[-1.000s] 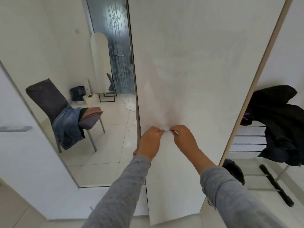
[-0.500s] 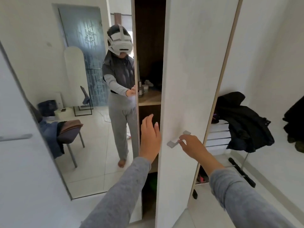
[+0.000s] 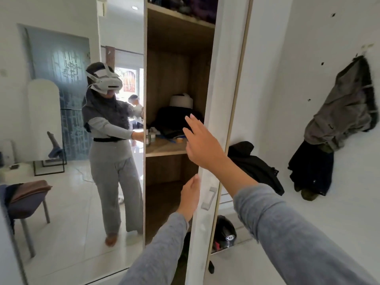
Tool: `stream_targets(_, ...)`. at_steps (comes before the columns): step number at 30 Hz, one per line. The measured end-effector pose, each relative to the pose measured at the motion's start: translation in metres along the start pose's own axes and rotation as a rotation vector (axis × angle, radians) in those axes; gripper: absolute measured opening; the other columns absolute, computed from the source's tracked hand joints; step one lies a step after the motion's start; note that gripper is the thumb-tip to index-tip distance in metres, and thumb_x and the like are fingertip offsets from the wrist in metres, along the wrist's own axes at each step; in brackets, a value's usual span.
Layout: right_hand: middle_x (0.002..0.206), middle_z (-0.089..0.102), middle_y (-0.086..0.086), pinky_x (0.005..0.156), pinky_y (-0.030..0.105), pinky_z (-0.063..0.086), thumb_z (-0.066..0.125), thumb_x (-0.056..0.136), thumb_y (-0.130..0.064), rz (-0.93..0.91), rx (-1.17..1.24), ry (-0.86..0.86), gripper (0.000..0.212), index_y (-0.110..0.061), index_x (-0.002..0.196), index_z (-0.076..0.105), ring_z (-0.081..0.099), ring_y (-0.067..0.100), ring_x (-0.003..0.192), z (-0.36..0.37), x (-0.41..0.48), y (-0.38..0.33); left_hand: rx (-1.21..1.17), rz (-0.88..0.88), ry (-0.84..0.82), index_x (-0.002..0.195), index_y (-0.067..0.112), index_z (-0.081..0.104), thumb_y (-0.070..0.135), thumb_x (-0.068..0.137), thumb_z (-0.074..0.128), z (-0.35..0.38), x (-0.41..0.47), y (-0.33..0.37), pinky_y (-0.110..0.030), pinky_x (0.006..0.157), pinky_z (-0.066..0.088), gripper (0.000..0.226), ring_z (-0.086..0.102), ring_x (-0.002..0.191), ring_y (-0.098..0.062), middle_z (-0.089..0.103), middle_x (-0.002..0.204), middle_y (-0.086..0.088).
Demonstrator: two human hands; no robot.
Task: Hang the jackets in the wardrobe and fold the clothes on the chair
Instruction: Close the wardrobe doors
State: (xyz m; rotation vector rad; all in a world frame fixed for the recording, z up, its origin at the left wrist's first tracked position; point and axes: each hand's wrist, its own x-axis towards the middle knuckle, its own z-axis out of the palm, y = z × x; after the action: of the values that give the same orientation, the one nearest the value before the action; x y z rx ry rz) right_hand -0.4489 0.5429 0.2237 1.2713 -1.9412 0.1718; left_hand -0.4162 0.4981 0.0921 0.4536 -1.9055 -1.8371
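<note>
Here, holds the right hand (image 3: 202, 140) up before the open wardrobe door (image 3: 226, 89), fingers straight and spread, and rests the left hand (image 3: 190, 197), fingers relaxed, at that door's edge. Sees a grey jacket (image 3: 345, 108) hung on the right wall (image 3: 298, 79), a black jacket (image 3: 255, 167) beside the door, clothes (image 3: 28, 191) on the chair (image 3: 46, 210) mirrored near left.

I can read no txt; oval badge on black helmet (image 3: 225, 233), approx 6 o'clock, too blurred.
</note>
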Motion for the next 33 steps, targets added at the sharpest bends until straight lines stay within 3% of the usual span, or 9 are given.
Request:
stream_targets(3,0.157,0.014,0.014,0.117,0.030,0.014,0.033,0.099,-0.018,0.048,-0.080,-0.078,0.041,-0.003,0.136,0.043,0.003,0.025,0.147,0.004,-0.007,0.010,0.027,-0.019,-0.050,0.118,0.025,0.058,0.045,0.100,0.031,0.011,-0.007,0.008,-0.030,0.098,0.035,0.038,0.049,0.113,-0.014,0.059,0.114,0.007)
stream_targets(7,0.157,0.009,0.016,0.118,0.036,0.005,0.029,0.098,-0.017,0.067,-0.273,-0.158,0.046,-0.001,0.142,0.035,0.003,0.027,0.147,0.002,-0.029,0.028,0.037,-0.030,-0.130,0.141,0.016,0.042,0.045,0.101,0.026,0.036,-0.011,0.029,-0.029,0.101,0.031,0.051,0.040,0.132,-0.023,0.045,0.143,-0.003)
stream_targets(10,0.154,0.023,0.019,0.118,0.038,0.006,0.036,0.096,-0.023,0.104,-0.441,-0.173,0.049,0.000,0.137,0.043,0.016,0.029,0.145,0.003,-0.049,0.048,-0.015,0.015,-0.198,0.143,0.014,0.036,0.036,0.103,0.025,0.063,-0.015,0.037,-0.023,0.098,0.030,0.047,0.036,0.135,-0.020,0.040,0.147,-0.002)
stream_targets(14,0.132,0.055,0.019,0.115,0.043,0.018,0.021,0.084,-0.019,0.123,-0.609,-0.213,0.057,0.000,0.111,0.067,0.048,0.030,0.128,-0.005,-0.074,0.074,-0.096,0.038,-0.272,0.137,0.017,0.043,0.031,0.104,0.028,0.100,-0.016,0.037,-0.015,0.090,0.032,0.039,0.044,0.126,-0.013,0.048,0.127,0.007)
stream_targets(18,0.142,0.046,0.016,0.117,0.045,0.003,0.043,0.088,-0.021,0.196,-0.722,-0.278,0.039,-0.003,0.116,0.063,0.037,0.030,0.136,-0.012,-0.097,0.106,-0.126,0.092,-0.297,0.123,0.018,0.049,0.023,0.104,0.032,0.141,-0.010,0.033,-0.002,0.073,0.042,0.026,0.052,0.100,-0.005,0.055,0.110,0.010)
stream_targets(20,0.145,0.043,0.014,0.116,0.042,0.003,0.054,0.085,-0.028,0.233,-0.734,-0.301,0.040,-0.005,0.118,0.063,0.033,0.029,0.138,-0.015,-0.107,0.126,-0.053,0.158,-0.311,0.123,0.010,0.051,0.019,0.103,0.034,0.163,-0.006,0.032,-0.016,0.092,0.046,0.028,0.057,0.104,-0.013,0.061,0.113,-0.002)
stream_targets(23,0.130,0.059,0.010,0.112,0.040,0.028,0.072,0.070,-0.034,0.242,-0.765,-0.270,0.037,-0.011,0.099,0.072,0.049,0.026,0.127,-0.017,-0.121,0.156,0.015,0.237,-0.273,0.123,0.017,0.053,0.032,0.101,0.038,0.197,0.005,0.025,-0.042,0.101,0.044,0.031,0.056,0.112,-0.019,0.059,0.120,-0.006)
stream_targets(28,0.115,0.067,0.009,0.102,0.042,0.042,0.080,0.056,-0.020,0.221,-0.718,-0.169,0.028,-0.011,0.082,0.074,0.059,0.026,0.115,-0.020,-0.143,0.207,0.191,0.220,-0.295,0.151,0.018,0.015,0.040,0.101,0.033,0.236,0.020,0.027,-0.038,0.117,0.017,0.058,0.012,0.146,-0.022,0.011,0.159,-0.003)
stream_targets(33,0.117,0.065,0.009,0.102,0.046,0.041,0.072,0.061,-0.006,0.244,-0.700,-0.134,0.022,-0.013,0.081,0.072,0.057,0.027,0.118,-0.014,-0.163,0.269,0.339,0.371,-0.277,0.152,0.019,0.004,0.035,0.101,0.036,0.282,0.060,0.022,-0.034,0.115,0.019,0.062,0.006,0.146,-0.021,-0.003,0.160,0.000)
